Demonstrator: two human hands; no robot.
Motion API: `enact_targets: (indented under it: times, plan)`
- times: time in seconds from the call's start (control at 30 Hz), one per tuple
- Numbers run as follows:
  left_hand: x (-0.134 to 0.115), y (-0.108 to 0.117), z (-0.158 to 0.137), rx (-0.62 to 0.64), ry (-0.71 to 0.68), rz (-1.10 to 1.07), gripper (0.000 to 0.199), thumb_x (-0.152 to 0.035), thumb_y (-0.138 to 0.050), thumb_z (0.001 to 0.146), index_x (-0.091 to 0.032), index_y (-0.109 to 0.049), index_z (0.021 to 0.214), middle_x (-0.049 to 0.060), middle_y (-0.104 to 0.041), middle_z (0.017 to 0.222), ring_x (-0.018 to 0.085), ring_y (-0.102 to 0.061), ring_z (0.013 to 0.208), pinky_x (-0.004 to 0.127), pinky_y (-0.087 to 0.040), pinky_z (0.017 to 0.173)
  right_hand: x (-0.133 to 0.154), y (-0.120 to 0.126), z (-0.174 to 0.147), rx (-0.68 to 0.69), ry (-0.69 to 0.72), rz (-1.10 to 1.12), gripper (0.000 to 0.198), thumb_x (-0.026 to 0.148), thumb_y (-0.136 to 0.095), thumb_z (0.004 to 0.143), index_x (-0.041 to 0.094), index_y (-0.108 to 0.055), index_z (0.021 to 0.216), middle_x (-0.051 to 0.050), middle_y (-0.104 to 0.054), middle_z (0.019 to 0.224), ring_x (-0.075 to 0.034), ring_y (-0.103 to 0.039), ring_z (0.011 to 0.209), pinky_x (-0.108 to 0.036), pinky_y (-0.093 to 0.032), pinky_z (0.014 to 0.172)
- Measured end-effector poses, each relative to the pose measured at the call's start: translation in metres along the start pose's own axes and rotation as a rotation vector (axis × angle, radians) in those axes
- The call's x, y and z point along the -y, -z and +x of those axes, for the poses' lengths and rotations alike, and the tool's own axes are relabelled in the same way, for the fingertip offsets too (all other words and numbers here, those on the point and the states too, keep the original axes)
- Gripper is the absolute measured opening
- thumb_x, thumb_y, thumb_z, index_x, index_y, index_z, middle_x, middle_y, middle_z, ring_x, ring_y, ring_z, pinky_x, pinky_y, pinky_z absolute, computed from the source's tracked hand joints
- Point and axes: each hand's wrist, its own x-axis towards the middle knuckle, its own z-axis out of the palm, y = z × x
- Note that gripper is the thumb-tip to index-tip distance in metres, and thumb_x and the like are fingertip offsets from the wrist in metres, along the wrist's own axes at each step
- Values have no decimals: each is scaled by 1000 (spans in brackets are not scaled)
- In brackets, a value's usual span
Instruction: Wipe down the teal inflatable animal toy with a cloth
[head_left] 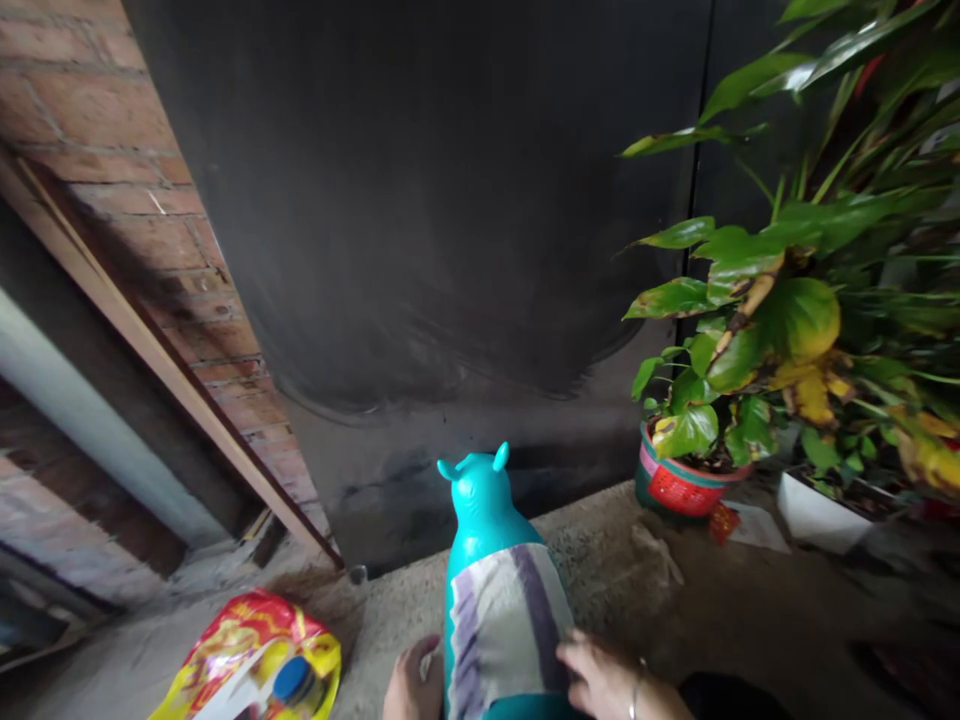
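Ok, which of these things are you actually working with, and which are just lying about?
In hand:
teal toy animal
striped cloth over its back
left hand and right hand, both touching the cloth

Lying about:
red and yellow bag
potted plant in a red pot
white planter
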Motion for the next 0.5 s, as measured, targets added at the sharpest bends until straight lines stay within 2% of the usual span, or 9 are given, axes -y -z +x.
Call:
enact_targets:
  times: [0.07, 0.13, 0.23, 0.3, 0.37, 0.43, 0.5]
  plan:
    - [-7, -8, 0, -58, -86, -25, 39, -39, -46, 72, -19, -68, 96, 9, -73, 106, 23, -66, 104, 36, -51, 95, 8, 13, 18, -89, 39, -24, 55, 23, -46, 84, 17, -47, 138, -13, -43, 146, -24, -42, 134, -37, -33, 112]
    - [-17, -20, 4, -104, -184, -51, 38, -39, -45, 72, -19, -68, 96, 10, -72, 105, 24, -66, 104, 39, -51, 97, 18, 25, 43, -228, 65, -44, 54, 25, -35, 90, 15, -38, 143, -13, -37, 150, -22, -35, 138, -37, -31, 114]
    - [-24, -51, 15, -152, -297, -53, 39, -38, -42, 77, -20, -68, 100, 10, -72, 107, 23, -66, 106, 41, -52, 98, 27, 23, 79, -355, 35, -61, 53, 25, -29, 94, 13, -32, 146, -14, -30, 153, -24, -27, 141, -41, -32, 114]
    - [-18, -78, 20, -176, -353, -11, 41, -36, -39, 82, -19, -66, 108, 10, -70, 114, 22, -63, 112, 41, -51, 101, 25, 2, 97, -381, 0, -79, 54, 26, -29, 95, 12, -28, 147, -14, -24, 154, -26, -21, 142, -42, -32, 114]
    - [-3, -107, 23, -202, -398, 67, 43, -32, -38, 84, -18, -63, 115, 9, -67, 124, 21, -59, 120, 40, -50, 104, 17, -34, 106, -419, -36, -140, 53, 29, -33, 95, 16, -29, 146, -11, -23, 154, -28, -21, 141, -44, -36, 112]
    - [19, -134, 23, -245, -429, 166, 42, -28, -41, 84, -18, -64, 117, 10, -64, 129, 23, -56, 125, 40, -48, 107, 6, -78, 110, -457, -88, -258, 52, 30, -39, 93, 22, -34, 145, -8, -25, 152, -31, -29, 139, -49, -45, 103]
    - [40, -158, 24, -313, -459, 265, 41, -29, -46, 83, -17, -66, 116, 12, -65, 127, 27, -57, 124, 43, -47, 108, -3, -116, 111, -522, -131, -413, 50, 33, -45, 90, 26, -42, 140, -11, -33, 147, -35, -36, 135, -59, -48, 95]
